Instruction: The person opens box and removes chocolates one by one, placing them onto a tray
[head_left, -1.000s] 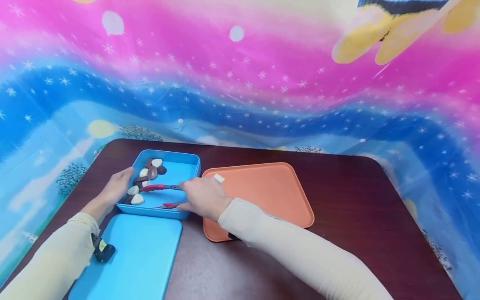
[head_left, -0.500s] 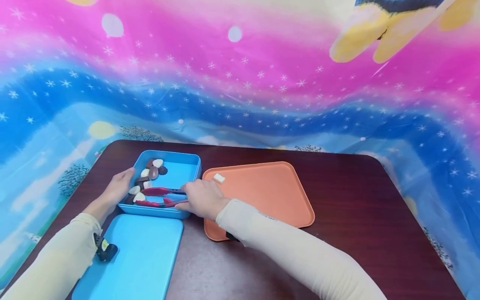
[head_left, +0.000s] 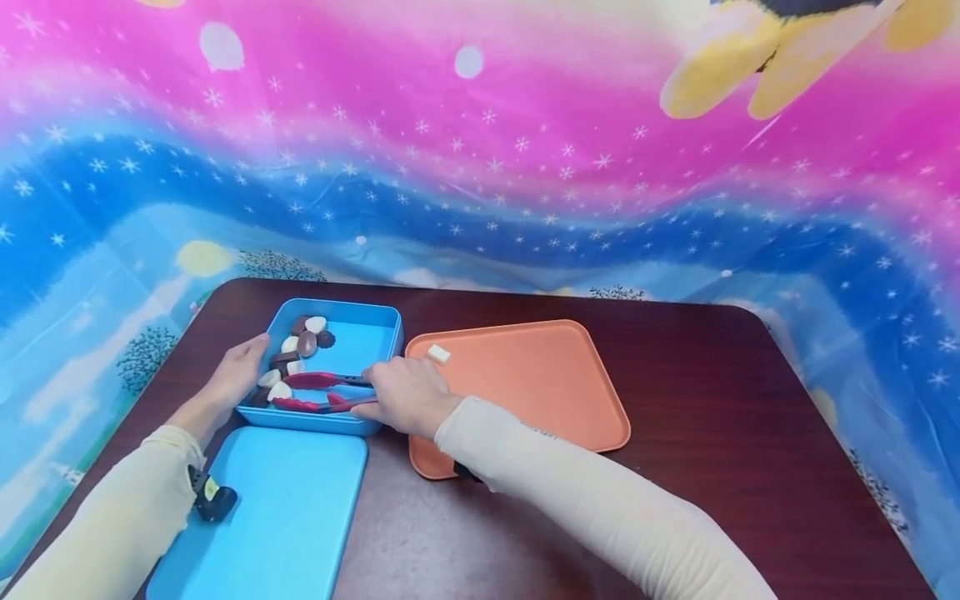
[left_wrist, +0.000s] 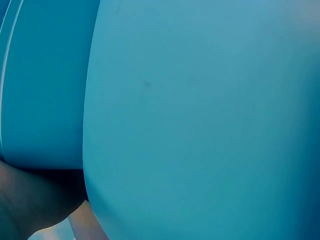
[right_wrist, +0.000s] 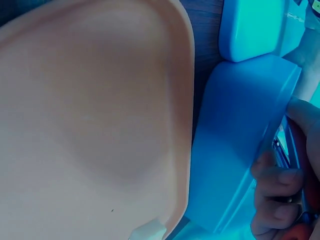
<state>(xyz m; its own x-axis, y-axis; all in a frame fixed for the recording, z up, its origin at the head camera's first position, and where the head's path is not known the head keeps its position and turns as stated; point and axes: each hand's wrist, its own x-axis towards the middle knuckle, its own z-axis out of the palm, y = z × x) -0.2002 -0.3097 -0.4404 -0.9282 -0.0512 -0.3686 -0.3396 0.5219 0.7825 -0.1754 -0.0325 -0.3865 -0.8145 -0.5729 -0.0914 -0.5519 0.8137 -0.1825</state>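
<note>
My right hand (head_left: 408, 396) holds red-tipped tongs (head_left: 322, 406) low over the open blue box (head_left: 386, 321), their two arms spread. Between the red tips, at the left, lies a white heart-shaped chocolate (head_left: 280, 392). More brown and white chocolates crowd the box's left side, among them a brown oval one (head_left: 307, 344) and a dark round one (head_left: 326, 339). My left hand (head_left: 236, 372) holds the box by its left wall, fingertips at the rim; its other fingers are largely hidden. In the right wrist view, curled fingers (right_wrist: 277, 182) wrap the tongs' handles.
Right of the box is an orange tray (head_left: 525, 383), with one small white piece (head_left: 438, 354) near its far left corner. A blue lid (head_left: 277, 508) lies on the near side of the box. The dark wood table (head_left: 705, 417) meets a printed cloth backdrop (head_left: 480, 183).
Since a second ago, the tongs have shifted slightly, and their near tip has reached further left beside the white heart chocolate. The left hand stays at the box.
</note>
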